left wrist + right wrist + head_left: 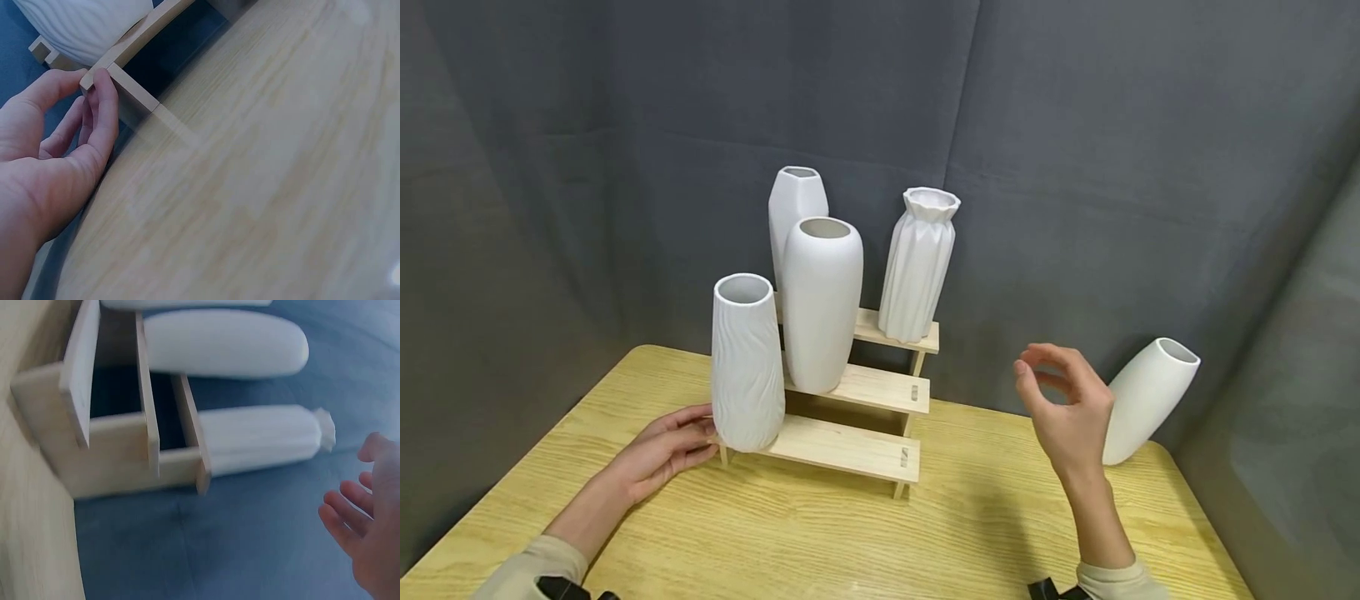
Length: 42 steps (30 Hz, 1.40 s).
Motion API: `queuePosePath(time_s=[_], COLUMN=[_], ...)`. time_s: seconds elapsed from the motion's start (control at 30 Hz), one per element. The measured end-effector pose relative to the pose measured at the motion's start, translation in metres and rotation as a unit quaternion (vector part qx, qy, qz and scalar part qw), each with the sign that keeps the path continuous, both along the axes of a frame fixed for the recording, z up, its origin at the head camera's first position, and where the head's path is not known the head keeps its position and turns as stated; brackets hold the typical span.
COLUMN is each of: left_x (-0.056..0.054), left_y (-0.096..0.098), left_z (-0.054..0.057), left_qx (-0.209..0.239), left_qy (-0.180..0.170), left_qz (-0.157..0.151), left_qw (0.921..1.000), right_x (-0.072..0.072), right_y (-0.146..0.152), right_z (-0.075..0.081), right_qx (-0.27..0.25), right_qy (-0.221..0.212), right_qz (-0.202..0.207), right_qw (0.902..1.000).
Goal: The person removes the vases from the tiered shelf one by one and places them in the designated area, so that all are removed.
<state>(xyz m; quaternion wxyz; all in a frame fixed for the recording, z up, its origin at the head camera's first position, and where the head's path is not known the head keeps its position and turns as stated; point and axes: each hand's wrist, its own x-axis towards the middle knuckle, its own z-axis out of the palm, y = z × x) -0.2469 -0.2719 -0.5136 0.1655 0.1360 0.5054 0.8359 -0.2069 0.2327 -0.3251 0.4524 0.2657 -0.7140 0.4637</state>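
Note:
My left hand [662,450] pinches the left end of the lowest step of a three-step wooden stand [850,446]; in the left wrist view thumb and fingers meet at the board's corner. Just above them, a white vase with wavy ridges [747,375] stands on that step. A smooth white vase [822,308] is on the middle step. The top step bears a faceted vase [796,200], partly hidden, and a pleated vase with a frilled rim [917,271]. Raised right of the stand, my right hand [1071,408] holds nothing, its fingers loosely curved.
Another smooth white vase [1150,400] is at the table's far right, partly behind my right hand. Grey cloth [1075,167] hangs behind the wooden table [820,542] and along its sides.

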Motion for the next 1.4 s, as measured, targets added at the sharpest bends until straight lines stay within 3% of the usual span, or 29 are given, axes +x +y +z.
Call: queuePosePath(time_s=[0.2, 0.37, 0.7, 0.9, 1.13, 1.4], left_x=[0.001, 0.0, 0.0, -0.001, -0.001, 0.001], left_y=[-0.001, 0.002, 0.002, 0.002, 0.003, 0.003], left_z=[0.003, 0.002, 0.0, -0.001, 0.0, -0.002], left_qx=[0.002, -0.005, -0.012, -0.009, -0.018, -0.011], left_qy=[-0.009, -0.018, -0.023, -0.023, -0.027, -0.024], left_qz=[0.0, 0.008, 0.011, 0.009, 0.009, 0.007], left_qw=[1.0, 0.9998, 0.9996, 0.9997, 0.9994, 0.9996], right_x=[0.009, 0.011, 0.006, -0.001, -0.024, -0.027], right_y=[-0.034, -0.048, -0.072, -0.092, -0.113, -0.155], right_z=[0.007, 0.007, 0.002, 0.002, -0.02, -0.035], right_qx=[0.036, 0.046, 0.035, 0.033, 0.001, 0.009], right_qy=[0.025, 0.018, -0.067, -0.15, -0.213, -0.234], right_qz=[0.052, 0.081, 0.13, 0.158, 0.193, 0.228], right_qw=[0.9977, 0.9955, 0.9886, 0.9754, 0.9579, 0.9451])
